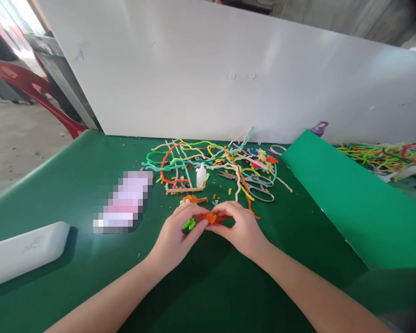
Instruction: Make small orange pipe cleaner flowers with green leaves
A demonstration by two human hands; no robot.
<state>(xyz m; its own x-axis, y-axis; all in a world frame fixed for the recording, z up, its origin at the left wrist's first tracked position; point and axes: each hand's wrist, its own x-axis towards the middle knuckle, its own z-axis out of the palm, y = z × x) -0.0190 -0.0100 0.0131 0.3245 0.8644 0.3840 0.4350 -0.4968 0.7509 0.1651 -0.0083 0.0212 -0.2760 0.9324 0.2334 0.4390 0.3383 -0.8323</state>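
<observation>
Between the fingertips of both hands is a small bundle of orange pipe cleaner (pixel 211 217). My left hand (pixel 176 233) pinches its left side, and my right hand (pixel 244 229) pinches it from the right. Bright green pipe cleaner loops (pixel 189 224) show in the gap between my left thumb and fingers; whether they are held or lie on the table I cannot tell. Just beyond my left hand lies another orange twisted piece (pixel 194 199). Past it stand a small white bottle (pixel 201 176) and, lying flat, a thin wooden stick (pixel 183 190). Scissors (pixel 260 185) rest beyond my right hand.
Many coloured pipe cleaners (pixel 180 159) spread over the green table (pixel 100 273). A blurred-out phone (pixel 125 201) and a white case (pixel 27 252) lie left. On the right, a green board (pixel 360 203) partly covers more pipe cleaners (pixel 384 157). A white panel (pixel 194 83) stands behind.
</observation>
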